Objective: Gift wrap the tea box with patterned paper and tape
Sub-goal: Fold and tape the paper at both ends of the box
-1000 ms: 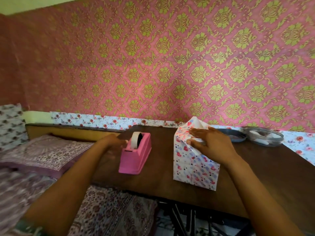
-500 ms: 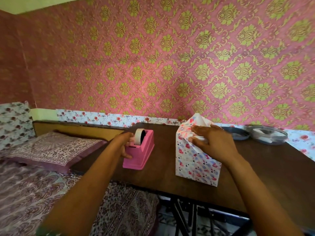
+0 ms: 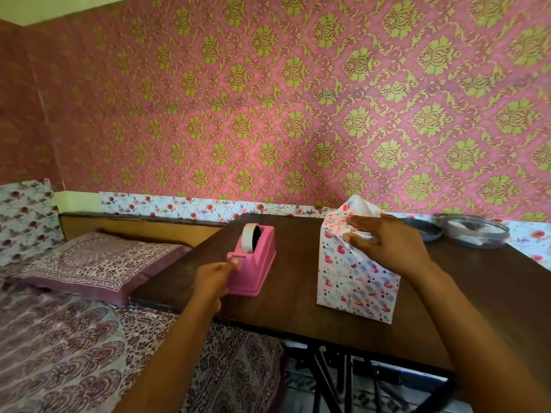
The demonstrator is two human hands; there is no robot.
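The tea box (image 3: 357, 281) stands upright on the dark wooden table (image 3: 292, 302), covered in white paper with pink and blue hearts. Its top flaps are folded in, and one flap still sticks up at the back. My right hand (image 3: 387, 242) presses flat on these folds with straight fingers. Left of the box sits a pink tape dispenser (image 3: 258, 266) with a white tape roll (image 3: 249, 241). My left hand (image 3: 213, 278) is at the dispenser's near cutter end, fingertips pinching at the tape end there.
Two shallow round containers (image 3: 474, 231) sit at the table's back right, against the patterned wall. A bed (image 3: 74, 338) with a patterned sheet and pillow (image 3: 98, 260) borders the table's left edge. Black table legs show below the front edge.
My left hand has slid from beside the tape roll to the near cutter end of the dispenser. My right hand stays pressed on the box top.
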